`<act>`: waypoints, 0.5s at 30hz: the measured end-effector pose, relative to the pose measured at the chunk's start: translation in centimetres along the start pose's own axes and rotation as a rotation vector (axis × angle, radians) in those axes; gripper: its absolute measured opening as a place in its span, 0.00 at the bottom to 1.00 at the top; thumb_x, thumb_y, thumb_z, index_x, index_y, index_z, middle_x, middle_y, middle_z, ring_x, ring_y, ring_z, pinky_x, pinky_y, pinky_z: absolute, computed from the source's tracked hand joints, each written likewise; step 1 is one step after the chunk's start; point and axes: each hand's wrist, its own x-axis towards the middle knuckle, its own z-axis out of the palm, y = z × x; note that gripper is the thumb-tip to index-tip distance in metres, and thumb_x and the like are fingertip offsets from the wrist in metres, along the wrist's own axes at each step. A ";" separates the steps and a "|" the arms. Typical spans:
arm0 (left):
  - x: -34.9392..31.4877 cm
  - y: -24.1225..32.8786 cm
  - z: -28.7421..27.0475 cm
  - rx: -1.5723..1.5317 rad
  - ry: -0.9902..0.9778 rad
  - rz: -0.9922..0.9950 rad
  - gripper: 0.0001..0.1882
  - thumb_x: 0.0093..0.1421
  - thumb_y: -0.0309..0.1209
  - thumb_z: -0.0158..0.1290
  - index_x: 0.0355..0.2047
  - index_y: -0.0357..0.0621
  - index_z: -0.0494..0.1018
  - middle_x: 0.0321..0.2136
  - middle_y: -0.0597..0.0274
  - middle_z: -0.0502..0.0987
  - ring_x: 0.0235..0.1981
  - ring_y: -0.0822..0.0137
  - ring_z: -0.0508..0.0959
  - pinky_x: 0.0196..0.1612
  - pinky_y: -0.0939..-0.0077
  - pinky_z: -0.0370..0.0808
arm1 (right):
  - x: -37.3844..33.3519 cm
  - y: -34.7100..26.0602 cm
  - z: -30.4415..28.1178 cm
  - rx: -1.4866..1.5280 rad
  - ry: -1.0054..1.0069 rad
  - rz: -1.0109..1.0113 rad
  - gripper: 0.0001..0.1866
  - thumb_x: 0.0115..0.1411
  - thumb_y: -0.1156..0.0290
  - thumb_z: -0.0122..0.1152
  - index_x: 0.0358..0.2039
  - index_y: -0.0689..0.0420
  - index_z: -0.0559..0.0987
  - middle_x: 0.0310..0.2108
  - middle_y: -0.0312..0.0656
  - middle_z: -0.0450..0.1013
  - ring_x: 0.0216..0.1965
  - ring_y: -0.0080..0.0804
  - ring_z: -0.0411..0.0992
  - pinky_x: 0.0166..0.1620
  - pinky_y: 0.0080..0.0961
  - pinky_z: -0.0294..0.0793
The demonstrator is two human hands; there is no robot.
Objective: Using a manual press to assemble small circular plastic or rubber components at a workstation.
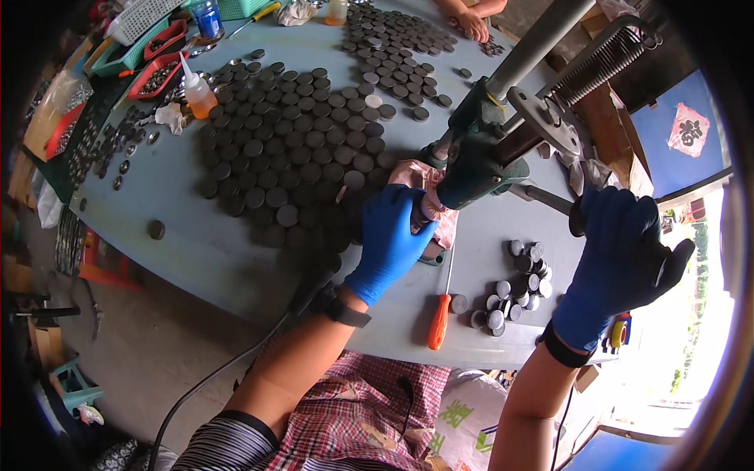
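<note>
Grey table (196, 243), green hand press (471, 157), dark round discs (290, 149).

We're not seeing what the left hand (390, 239) is pinching under the green press (471, 161): its fingertips and the pink cloth (428, 192) are covering it. The right hand (624, 255) is hiding the lever's (542, 196) end. The press column (542, 35) is getting cut off at the top edge. Another person's hand (473, 23) is only partly showing.
</note>
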 end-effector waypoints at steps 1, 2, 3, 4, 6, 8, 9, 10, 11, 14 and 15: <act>0.0 -0.1 0.0 -0.015 -0.022 -0.015 0.16 0.48 0.32 0.65 0.35 0.42 0.72 0.32 0.54 0.74 0.36 0.50 0.75 0.37 0.58 0.71 | -0.4 0.2 0.2 -0.031 -0.017 -0.034 0.34 0.63 0.34 0.30 0.19 0.53 0.59 0.14 0.39 0.54 0.17 0.33 0.51 0.26 0.32 0.53; 0.0 -0.1 -0.1 -0.013 -0.024 -0.015 0.16 0.48 0.32 0.65 0.35 0.42 0.72 0.32 0.54 0.74 0.36 0.50 0.75 0.37 0.58 0.71 | -0.7 0.5 0.6 -0.033 0.006 -0.048 0.34 0.63 0.34 0.29 0.18 0.52 0.59 0.14 0.40 0.54 0.17 0.34 0.51 0.26 0.33 0.53; -0.1 -0.1 -0.1 0.005 -0.008 -0.003 0.16 0.49 0.32 0.65 0.35 0.41 0.72 0.32 0.54 0.74 0.35 0.50 0.75 0.37 0.58 0.71 | -0.8 0.5 0.4 -0.034 0.007 -0.048 0.34 0.63 0.34 0.29 0.18 0.52 0.59 0.14 0.40 0.54 0.17 0.34 0.51 0.26 0.33 0.53; -0.1 -0.1 0.0 0.023 0.008 0.009 0.15 0.49 0.32 0.65 0.34 0.41 0.73 0.31 0.55 0.74 0.35 0.50 0.75 0.37 0.58 0.71 | -0.9 0.4 0.2 -0.036 -0.063 -0.056 0.31 0.63 0.37 0.30 0.19 0.52 0.60 0.16 0.39 0.54 0.20 0.36 0.51 0.28 0.36 0.53; -0.2 -0.3 0.2 0.014 0.017 0.017 0.17 0.48 0.31 0.64 0.36 0.43 0.72 0.32 0.55 0.73 0.36 0.50 0.74 0.37 0.57 0.69 | -1.0 0.5 0.3 -0.039 -0.132 -0.063 0.28 0.63 0.40 0.32 0.21 0.52 0.60 0.18 0.39 0.54 0.23 0.38 0.52 0.30 0.38 0.54; -0.3 -0.6 0.3 0.008 0.027 0.024 0.18 0.47 0.31 0.64 0.38 0.45 0.71 0.34 0.56 0.72 0.37 0.51 0.73 0.38 0.56 0.68 | -1.0 0.8 1.0 -0.041 -0.001 -0.101 0.33 0.63 0.36 0.27 0.16 0.52 0.59 0.13 0.40 0.54 0.17 0.35 0.51 0.28 0.34 0.54; -0.3 -0.7 0.3 0.003 0.018 0.023 0.19 0.47 0.31 0.64 0.38 0.45 0.71 0.34 0.55 0.72 0.37 0.51 0.74 0.38 0.56 0.68 | -1.1 0.8 0.9 -0.043 -0.001 -0.100 0.33 0.63 0.36 0.27 0.16 0.52 0.59 0.13 0.40 0.54 0.17 0.35 0.51 0.28 0.34 0.54; -0.3 -0.7 0.4 -0.002 0.010 0.022 0.19 0.47 0.31 0.64 0.38 0.44 0.71 0.33 0.55 0.72 0.36 0.51 0.74 0.38 0.56 0.68 | -1.1 0.7 0.6 -0.030 -0.030 -0.107 0.33 0.63 0.36 0.27 0.16 0.52 0.59 0.14 0.40 0.55 0.17 0.35 0.51 0.28 0.34 0.54; -0.3 -0.7 0.4 -0.002 0.010 0.021 0.19 0.47 0.31 0.64 0.38 0.44 0.71 0.33 0.55 0.72 0.36 0.51 0.74 0.38 0.56 0.68 | -1.2 0.7 0.5 -0.018 -0.059 -0.114 0.32 0.63 0.37 0.27 0.16 0.52 0.59 0.14 0.40 0.55 0.17 0.35 0.52 0.29 0.34 0.55; -0.3 -0.7 0.5 0.008 0.016 0.037 0.19 0.47 0.31 0.64 0.39 0.44 0.71 0.33 0.55 0.72 0.37 0.51 0.74 0.38 0.56 0.68 | -1.5 1.0 0.7 -0.044 -0.004 -0.141 0.32 0.63 0.37 0.28 0.17 0.52 0.60 0.14 0.40 0.56 0.18 0.34 0.52 0.29 0.35 0.55; -0.3 -0.7 0.5 0.013 0.015 0.035 0.19 0.47 0.31 0.64 0.38 0.44 0.71 0.34 0.55 0.72 0.37 0.51 0.74 0.38 0.56 0.68 | -1.6 1.1 0.6 -0.043 -0.003 -0.140 0.32 0.63 0.37 0.28 0.17 0.52 0.60 0.14 0.40 0.56 0.18 0.34 0.52 0.29 0.35 0.55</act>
